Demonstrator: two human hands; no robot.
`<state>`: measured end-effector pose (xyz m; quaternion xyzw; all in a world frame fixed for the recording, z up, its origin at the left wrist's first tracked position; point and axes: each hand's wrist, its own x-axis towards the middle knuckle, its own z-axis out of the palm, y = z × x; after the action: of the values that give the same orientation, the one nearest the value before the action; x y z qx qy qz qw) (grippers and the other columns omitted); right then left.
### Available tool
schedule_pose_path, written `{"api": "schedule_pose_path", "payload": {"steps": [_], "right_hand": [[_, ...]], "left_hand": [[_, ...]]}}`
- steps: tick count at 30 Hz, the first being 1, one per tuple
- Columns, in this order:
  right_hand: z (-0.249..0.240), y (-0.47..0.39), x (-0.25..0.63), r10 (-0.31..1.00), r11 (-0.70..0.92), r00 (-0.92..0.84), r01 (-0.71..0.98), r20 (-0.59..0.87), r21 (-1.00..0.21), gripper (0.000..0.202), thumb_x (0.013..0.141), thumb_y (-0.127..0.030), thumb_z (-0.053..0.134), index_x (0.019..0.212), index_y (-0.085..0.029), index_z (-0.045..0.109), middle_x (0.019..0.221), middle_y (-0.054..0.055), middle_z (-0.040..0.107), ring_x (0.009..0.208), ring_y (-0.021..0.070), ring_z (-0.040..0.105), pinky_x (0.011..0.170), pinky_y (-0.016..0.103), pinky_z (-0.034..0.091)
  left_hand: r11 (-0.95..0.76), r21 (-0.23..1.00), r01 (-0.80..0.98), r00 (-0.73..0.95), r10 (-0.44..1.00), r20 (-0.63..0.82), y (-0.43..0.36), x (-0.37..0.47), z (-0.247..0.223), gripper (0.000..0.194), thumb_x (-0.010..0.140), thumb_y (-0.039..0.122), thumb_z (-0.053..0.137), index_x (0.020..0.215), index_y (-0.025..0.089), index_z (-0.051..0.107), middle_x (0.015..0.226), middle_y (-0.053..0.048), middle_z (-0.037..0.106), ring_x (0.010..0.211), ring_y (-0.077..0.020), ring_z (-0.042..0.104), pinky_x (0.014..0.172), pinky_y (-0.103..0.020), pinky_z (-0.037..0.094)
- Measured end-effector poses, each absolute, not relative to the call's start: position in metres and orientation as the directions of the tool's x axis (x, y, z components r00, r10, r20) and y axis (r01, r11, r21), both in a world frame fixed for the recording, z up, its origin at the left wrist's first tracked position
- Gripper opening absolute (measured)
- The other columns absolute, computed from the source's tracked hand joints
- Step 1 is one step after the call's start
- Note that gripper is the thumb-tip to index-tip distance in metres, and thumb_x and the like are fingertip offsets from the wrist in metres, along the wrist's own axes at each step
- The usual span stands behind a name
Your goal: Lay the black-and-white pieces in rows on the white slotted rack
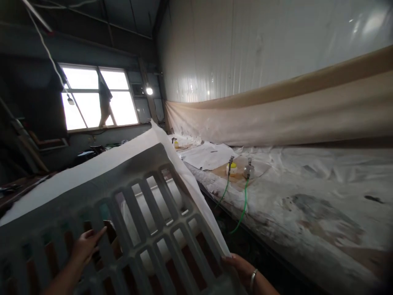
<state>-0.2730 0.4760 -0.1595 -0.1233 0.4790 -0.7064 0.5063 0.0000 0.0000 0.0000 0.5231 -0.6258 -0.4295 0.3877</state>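
A large grey sheet with rows of long slots (147, 239), like a stencil, fills the lower left and is tilted up in front of me. White cloth or paper (101, 159) lies against its back and sticks out beyond the upper and right edges. My left hand (84, 246) is at a bar between slots on the left, its fingers partly curled on the bar with one finger reaching over it. My right hand (238, 265), with a bracelet at the wrist, is closed on the sheet's lower right edge, most of its fingers hidden.
To the right runs a long, stained table covered in pale cloth (276, 209). On it stand a spray gun with a yellow-topped cup (232, 168) and another with a clear cup (249, 171); green hoses (244, 209) hang over the edge. White rolls (158, 200) show through the slots.
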Motion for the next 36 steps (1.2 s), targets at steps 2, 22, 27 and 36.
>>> {"api": "schedule_pose_path", "payload": {"steps": [2,22,27,36], "right_hand": [[-0.147,0.437,-0.331,-0.826,0.003,-0.439,0.624,-0.353,-0.782,0.041,0.061,-0.039,0.075,0.088,-0.010,0.065,0.072,0.009,0.069,0.062,0.0208,0.065,0.063,0.031,0.052],[-0.184,0.097,-0.704,-0.705,0.112,-0.463,0.675,-0.537,-0.729,0.048,0.060,-0.036,0.074,0.099,-0.011,0.063,0.081,0.012,0.070,0.080,0.0287,0.067,0.078,0.039,0.052],[-0.234,0.068,-0.767,-0.637,0.165,-0.466,0.696,-0.614,-0.699,0.045,0.061,-0.038,0.072,0.098,-0.015,0.062,0.086,0.011,0.070,0.088,0.0298,0.066,0.078,0.039,0.051],[-0.304,0.010,-0.856,-0.347,0.588,-0.767,0.271,-0.540,-0.762,0.056,0.042,-0.041,0.078,0.091,-0.017,0.063,0.091,0.013,0.067,0.094,0.0326,0.061,0.086,0.042,0.046]], "left_hand": [[0.071,0.927,-0.368,-0.159,-0.987,0.012,-0.038,-0.065,-0.001,0.065,0.063,0.043,0.066,0.114,0.007,0.048,0.090,-0.015,0.066,0.077,-0.0272,0.065,0.049,-0.031,0.050],[0.143,0.566,-0.812,-0.256,-0.959,-0.125,-0.427,-0.510,-0.127,0.048,0.074,0.040,0.061,0.109,0.008,0.060,0.108,-0.019,0.064,0.102,-0.0300,0.059,0.076,-0.032,0.046],[0.111,0.498,-0.860,-0.250,-0.943,-0.221,-0.457,-0.568,-0.194,0.045,0.079,0.039,0.057,0.106,0.004,0.060,0.105,-0.022,0.064,0.100,-0.0302,0.060,0.081,-0.040,0.046],[0.255,0.500,-0.828,-0.377,-0.913,-0.158,-0.427,-0.567,-0.287,0.044,0.074,0.037,0.053,0.109,0.011,0.054,0.122,-0.018,0.055,0.121,-0.0308,0.045,0.103,-0.034,0.033]]}}
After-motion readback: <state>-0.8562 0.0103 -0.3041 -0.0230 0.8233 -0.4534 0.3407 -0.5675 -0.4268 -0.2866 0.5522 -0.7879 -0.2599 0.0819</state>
